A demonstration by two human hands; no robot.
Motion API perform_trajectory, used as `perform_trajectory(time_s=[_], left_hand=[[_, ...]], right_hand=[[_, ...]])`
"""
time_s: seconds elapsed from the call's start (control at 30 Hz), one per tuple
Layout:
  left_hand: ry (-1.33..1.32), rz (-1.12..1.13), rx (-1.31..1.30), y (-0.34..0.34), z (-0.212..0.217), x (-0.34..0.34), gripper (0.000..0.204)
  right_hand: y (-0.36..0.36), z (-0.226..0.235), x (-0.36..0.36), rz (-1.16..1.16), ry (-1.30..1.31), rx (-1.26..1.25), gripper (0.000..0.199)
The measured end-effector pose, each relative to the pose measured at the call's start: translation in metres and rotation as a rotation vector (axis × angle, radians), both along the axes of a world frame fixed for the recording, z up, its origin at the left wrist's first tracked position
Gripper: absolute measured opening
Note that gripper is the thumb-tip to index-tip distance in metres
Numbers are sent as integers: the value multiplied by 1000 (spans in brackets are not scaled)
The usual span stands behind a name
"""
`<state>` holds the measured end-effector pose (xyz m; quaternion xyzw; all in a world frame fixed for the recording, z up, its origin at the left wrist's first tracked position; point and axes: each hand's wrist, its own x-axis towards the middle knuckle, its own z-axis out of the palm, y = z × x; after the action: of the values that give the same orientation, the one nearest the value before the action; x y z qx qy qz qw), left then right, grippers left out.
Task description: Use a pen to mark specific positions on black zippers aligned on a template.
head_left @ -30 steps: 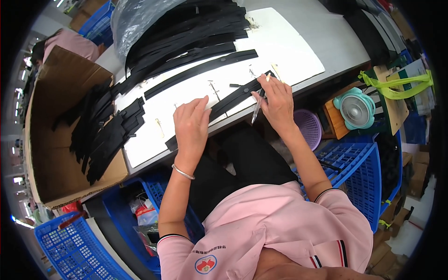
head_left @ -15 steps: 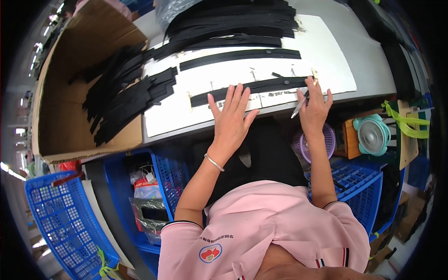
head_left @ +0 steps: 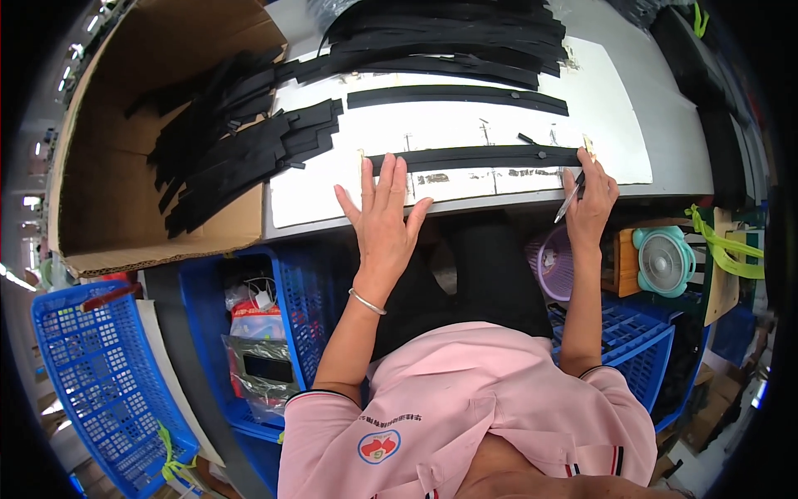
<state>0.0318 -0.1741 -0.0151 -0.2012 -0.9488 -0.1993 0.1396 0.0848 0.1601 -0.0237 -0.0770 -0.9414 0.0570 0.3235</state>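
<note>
A narrow black strip (head_left: 474, 157), like zipper tape with a line along it and a small grey piece near its right end, lies across the white board (head_left: 332, 195). My left hand (head_left: 385, 212) rests on the strip's left end with fingers stretched out and thumb apart. At the other end, my right hand (head_left: 592, 204) touches the strip with its fingertips while holding a slim, silvery pen (head_left: 568, 203), tip toward me. Farther up the board lies a second black strip (head_left: 457, 96). A short dark piece (head_left: 525, 139) sits just above the near strip.
Behind is a pile of black strips (head_left: 449, 37). More strips (head_left: 249, 150) spill from an open cardboard box (head_left: 108, 166) at left. Below the table edge are blue crates (head_left: 108, 382), a purple basket (head_left: 554, 266) and a teal fan (head_left: 665, 259).
The view has shifted a little. My left hand has moved left along the strip to its end; my right hand stays at the right end with the pen.
</note>
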Motion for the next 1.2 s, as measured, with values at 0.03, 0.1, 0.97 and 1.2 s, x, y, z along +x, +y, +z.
perform_trajectory(time_s=[0.03,0.1,0.97,1.2], left_hand=[[1,-5,20,-1,-1,-1,69],[-1,-10,48,-2,0,-2,68],[47,37,125,-1,-4,-2,67],[44,35,114,0,-4,-3,67]], right_hand=[[1,1,0,4,-8,-22,44],[0,4,0,9,-19,-35,42],[-173,28,-100,596,-258,-871,21],[-174,26,-100,578,-263,-854,16]])
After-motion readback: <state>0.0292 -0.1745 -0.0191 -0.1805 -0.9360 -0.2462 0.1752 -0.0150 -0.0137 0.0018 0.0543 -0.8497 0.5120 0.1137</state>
